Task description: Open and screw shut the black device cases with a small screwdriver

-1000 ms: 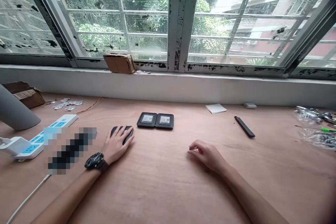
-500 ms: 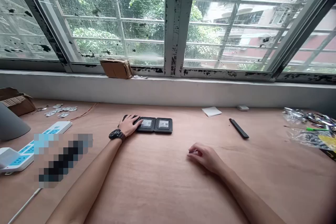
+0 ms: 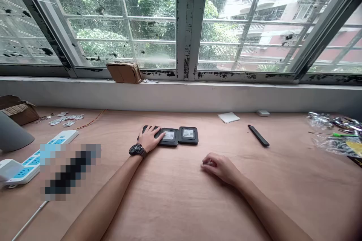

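Note:
My left hand, with a black watch on its wrist, lies over a black square device and its fingers curve down around it. That device touches a second black device with a white label. A third black device sits against that one, so all three form a row on the wooden table. My right hand rests on the table in front of the row, fingers curled in, thumb against the forefinger. I see nothing in it.
A white and blue power strip and a cardboard box are at the left. A black bar, a white pad, plastic bags of parts and a green screwdriver lie at the right. Behind runs the window sill.
My left hand slid the black device forward to the two labelled ones, then pushed the whole row to the right. My right hand stayed where it was.

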A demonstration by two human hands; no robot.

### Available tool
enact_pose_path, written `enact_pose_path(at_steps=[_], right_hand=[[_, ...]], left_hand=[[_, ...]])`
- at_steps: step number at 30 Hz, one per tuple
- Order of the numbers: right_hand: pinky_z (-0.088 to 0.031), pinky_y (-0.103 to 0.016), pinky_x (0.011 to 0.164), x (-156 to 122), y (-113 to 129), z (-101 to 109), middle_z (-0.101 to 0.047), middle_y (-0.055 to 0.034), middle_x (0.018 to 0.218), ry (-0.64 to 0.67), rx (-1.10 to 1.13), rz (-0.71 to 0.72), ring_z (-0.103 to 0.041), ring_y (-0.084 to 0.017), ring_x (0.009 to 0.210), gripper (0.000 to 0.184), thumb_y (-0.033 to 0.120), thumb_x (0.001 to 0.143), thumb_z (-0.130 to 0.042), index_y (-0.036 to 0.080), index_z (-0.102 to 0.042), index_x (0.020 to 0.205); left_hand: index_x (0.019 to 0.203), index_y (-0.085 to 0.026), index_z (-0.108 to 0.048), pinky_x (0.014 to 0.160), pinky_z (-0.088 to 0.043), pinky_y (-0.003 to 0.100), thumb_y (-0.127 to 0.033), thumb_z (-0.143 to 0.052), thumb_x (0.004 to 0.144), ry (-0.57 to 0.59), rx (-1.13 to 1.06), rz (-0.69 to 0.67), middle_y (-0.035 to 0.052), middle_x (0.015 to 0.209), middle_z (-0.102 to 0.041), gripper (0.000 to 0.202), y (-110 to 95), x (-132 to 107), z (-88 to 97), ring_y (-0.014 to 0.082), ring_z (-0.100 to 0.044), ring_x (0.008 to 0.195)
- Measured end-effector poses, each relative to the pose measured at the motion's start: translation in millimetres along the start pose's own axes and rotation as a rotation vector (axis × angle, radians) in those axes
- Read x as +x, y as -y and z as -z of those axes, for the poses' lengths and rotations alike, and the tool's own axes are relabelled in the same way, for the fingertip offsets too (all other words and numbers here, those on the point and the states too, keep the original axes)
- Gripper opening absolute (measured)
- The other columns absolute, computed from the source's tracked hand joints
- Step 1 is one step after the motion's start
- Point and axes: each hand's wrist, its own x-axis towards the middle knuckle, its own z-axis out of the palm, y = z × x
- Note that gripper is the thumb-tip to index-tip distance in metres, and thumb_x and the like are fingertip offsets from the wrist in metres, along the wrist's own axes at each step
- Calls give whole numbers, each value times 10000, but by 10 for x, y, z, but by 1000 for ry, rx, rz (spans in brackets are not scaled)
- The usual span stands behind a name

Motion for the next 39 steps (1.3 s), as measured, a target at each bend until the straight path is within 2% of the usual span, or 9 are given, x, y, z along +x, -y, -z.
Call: enact_pose_path(at_steps=[4, 9, 13, 16, 19, 22, 31, 34, 39], right_hand=[[-465, -274, 681, -20, 22, 13, -734, -17, 960, 26, -11, -7, -648, -168, 764, 226, 472, 924, -651, 256, -718, 944], [-457, -271, 684, -37, 10, 12, -734, -12, 946, 16, -35, 22, -645, -170, 773, 205, 455, 926, -654, 259, -712, 942], [-456, -270, 684, -41, 15, 6, -736, -14, 941, 21, -23, 38, -654, -171, 776, 204, 453, 927, -657, 256, -710, 943], [-460, -269, 687, -39, 24, -2, -739, -14, 943, 19, -16, 41, -660, -171, 778, 204, 452, 925, -662, 255, -710, 942], [-458, -269, 676, -35, 18, -6, -742, -15, 933, 8, -25, 38, -661, -171, 765, 205, 453, 924, -664, 256, -714, 949], [-458, -271, 673, -31, -5, -1, -744, -18, 923, -9, -37, 35, -662, -174, 761, 207, 452, 923, -666, 253, -714, 951], [-470, -277, 675, -33, -37, 2, -746, -11, 916, -30, -54, 64, -661, -174, 758, 185, 439, 928, -665, 262, -714, 957], [-473, -284, 661, -25, -58, 28, -748, -9, 903, -138, -77, 90, -637, -168, 705, 186, 440, 937, -657, 261, -708, 938], [-480, -293, 622, -18, -143, 118, -751, -44, 935, -442, -66, 84, -603, -164, 634, 257, 489, 949, -626, 241, -694, 943]], left_hand=[[1356, -338, -619, 1201, -172, 560, -671, -352, 994, -28, 6, 59, 49, 1529, -495, 559, -166, -81, -1, 316, -379, 1433], [1346, -340, -629, 1179, -224, 588, -661, -353, 997, -32, 5, 89, 49, 1521, -506, 548, -196, -120, 18, 339, -382, 1437], [1333, -259, -644, 1155, -213, 658, -612, -359, 1014, -42, 5, 75, 135, 1491, -526, 554, -281, -85, 29, 384, -406, 1419], [1407, -233, -577, 1173, -167, 663, -599, -346, 1026, -51, -3, -33, 145, 1537, -468, 577, -539, -41, 5, 381, -357, 1454], [1481, -353, -481, 1226, -181, 532, -664, -401, 996, -16, -33, -266, 23, 1589, -416, 581, -885, -16, -64, 293, -323, 1489], [1463, -365, -502, 1235, -122, 570, -685, -453, 972, 19, -54, -449, 12, 1570, -444, 588, -1118, -25, -138, 300, -319, 1492], [1448, -303, -525, 1224, -141, 607, -567, -407, 1042, 1, -79, -526, 52, 1532, -496, 498, -1143, -213, -122, 303, -350, 1480], [1438, -270, -534, 1222, -170, 601, -543, -418, 1047, -15, -71, -554, 80, 1516, -513, 491, -1186, -348, -73, 305, -377, 1466], [1428, -230, -542, 1227, -225, 568, -490, -453, 1048, -28, -102, -690, 124, 1489, -534, 469, -1230, -778, 83, 293, -464, 1412]])
